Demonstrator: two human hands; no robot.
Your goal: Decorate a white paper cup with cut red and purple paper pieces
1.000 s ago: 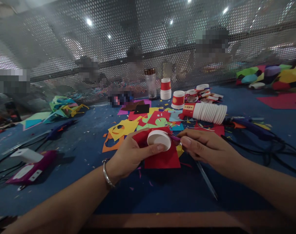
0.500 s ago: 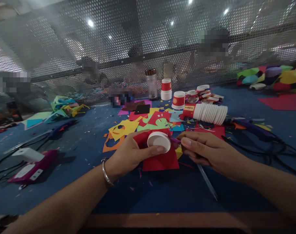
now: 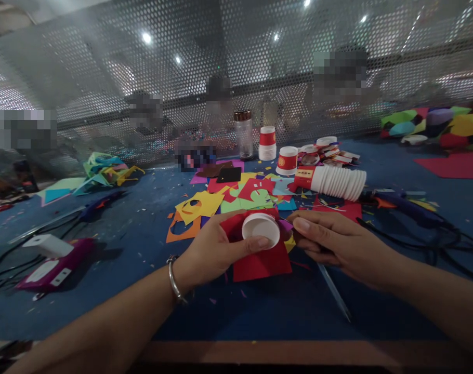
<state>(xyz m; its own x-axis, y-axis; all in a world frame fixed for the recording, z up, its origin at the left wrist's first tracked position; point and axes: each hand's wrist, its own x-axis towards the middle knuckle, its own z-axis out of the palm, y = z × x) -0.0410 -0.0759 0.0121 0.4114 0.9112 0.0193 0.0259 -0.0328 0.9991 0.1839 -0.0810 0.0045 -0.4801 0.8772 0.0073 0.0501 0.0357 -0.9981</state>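
Note:
My left hand (image 3: 223, 241) pinches a white paper cup (image 3: 262, 231) between thumb and fingers, its round opening tilted towards me. A sheet of red paper (image 3: 262, 265) lies beneath and around the cup, partly covered by my fingers. My right hand (image 3: 318, 236) is closed just right of the cup. A thin dark tip pokes from its fingers towards the cup's rim, but what it belongs to is hidden. A bit of purple paper (image 3: 285, 227) shows between cup and fingertips. Below the right hand lies a clear glue stick (image 3: 333, 291).
Cut coloured paper (image 3: 201, 205) spreads behind my hands. A toppled stack of paper cups (image 3: 333, 182), an upright stack (image 3: 267, 143) and a glass bottle (image 3: 244, 136) stand further back. Glue guns with cords lie left (image 3: 100, 203) and right (image 3: 406, 205). A purple power strip (image 3: 57, 267) sits left.
The cup and red sheet have shifted slightly right and down in the view, along with my left hand. My right hand stays closed beside the cup.

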